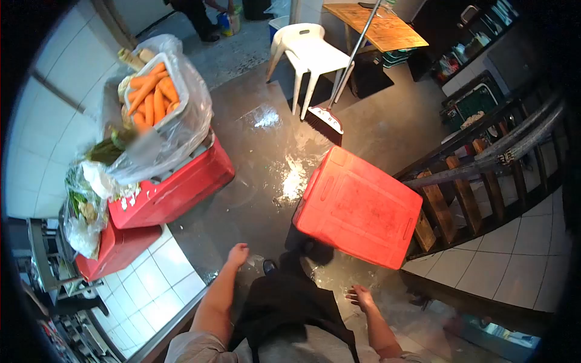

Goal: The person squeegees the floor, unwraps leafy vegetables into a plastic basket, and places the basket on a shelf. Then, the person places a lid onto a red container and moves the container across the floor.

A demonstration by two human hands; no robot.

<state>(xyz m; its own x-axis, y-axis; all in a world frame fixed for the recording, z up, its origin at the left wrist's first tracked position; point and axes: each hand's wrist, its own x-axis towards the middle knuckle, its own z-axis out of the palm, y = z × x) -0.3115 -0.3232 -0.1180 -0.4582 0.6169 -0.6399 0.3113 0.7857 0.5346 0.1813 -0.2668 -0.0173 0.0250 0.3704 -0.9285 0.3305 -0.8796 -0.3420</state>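
Observation:
My left hand point(238, 255) hangs in the air over the wet floor, its fingers curled together with nothing visible in them. To the right, my right hand point(361, 297) is open, fingers apart and holding nothing. A large red bin with a closed lid point(361, 209) stands just ahead, nearer to my right hand; neither hand touches it. Off to the left, beyond my left hand, another red bin point(181, 192) carries a crate lined with clear plastic point(196, 112), where orange carrots point(154, 97) lie in a white container.
A white stool point(311, 51) and a broom point(327, 118) stand ahead, near a wooden table point(381, 27). Wooden stairs with a railing point(466, 193) rise at right. Bagged vegetables point(82, 233) sit at left. Water shines on the floor point(248, 163). Another person's legs point(196, 18) show far ahead.

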